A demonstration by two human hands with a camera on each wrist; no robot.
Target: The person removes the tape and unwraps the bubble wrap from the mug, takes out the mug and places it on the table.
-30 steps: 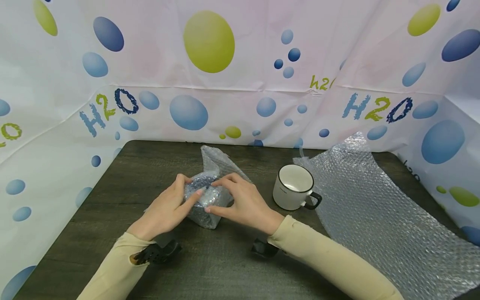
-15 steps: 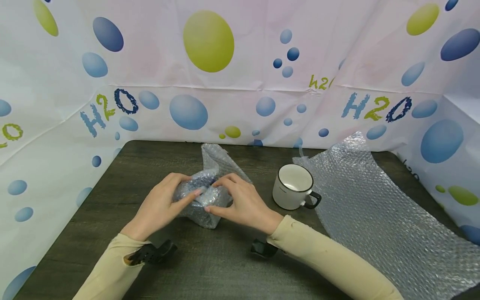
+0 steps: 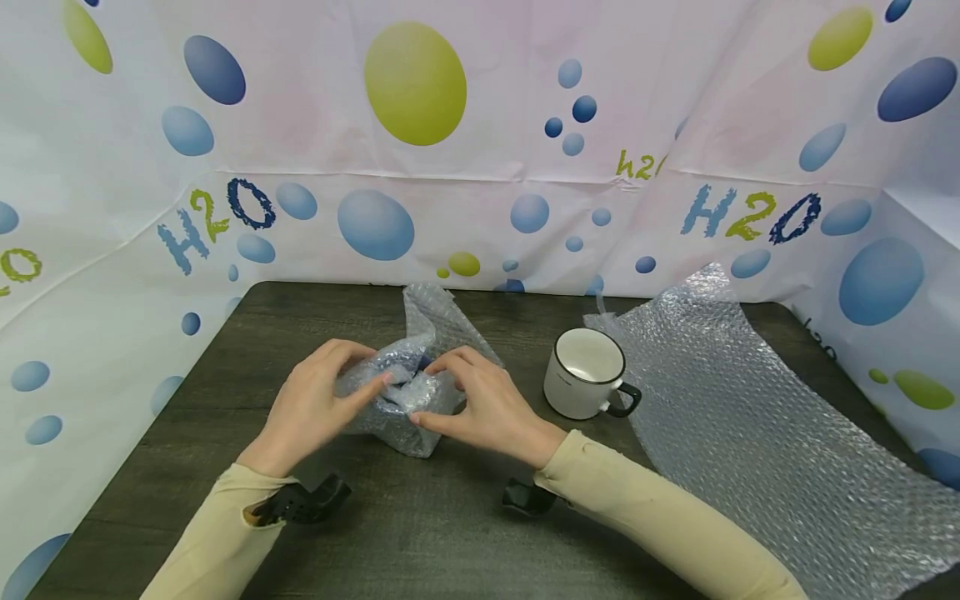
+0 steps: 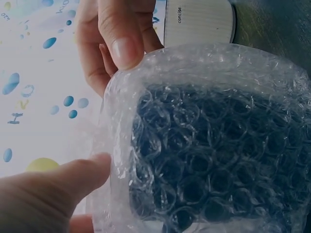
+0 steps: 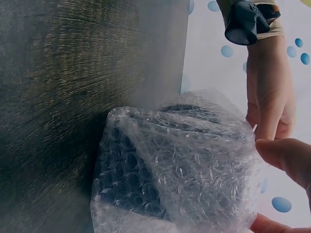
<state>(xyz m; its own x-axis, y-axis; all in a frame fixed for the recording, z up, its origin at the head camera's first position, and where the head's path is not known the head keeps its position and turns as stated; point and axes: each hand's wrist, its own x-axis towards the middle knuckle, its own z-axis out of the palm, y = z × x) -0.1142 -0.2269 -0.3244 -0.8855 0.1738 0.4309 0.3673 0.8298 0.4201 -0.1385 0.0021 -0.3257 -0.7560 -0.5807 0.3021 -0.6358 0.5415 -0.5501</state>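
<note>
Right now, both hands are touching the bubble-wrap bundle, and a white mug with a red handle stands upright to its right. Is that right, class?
Not quite: the handle on the white mug is black, not red, as the head view shows. The rest holds: the left hand and the right hand both touch the bubble-wrap bundle, and the white mug stands upright to its right.

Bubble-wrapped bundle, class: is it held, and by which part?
The left hand holds the bubble-wrapped bundle by its upper left side, the right hand by its upper right.
</note>
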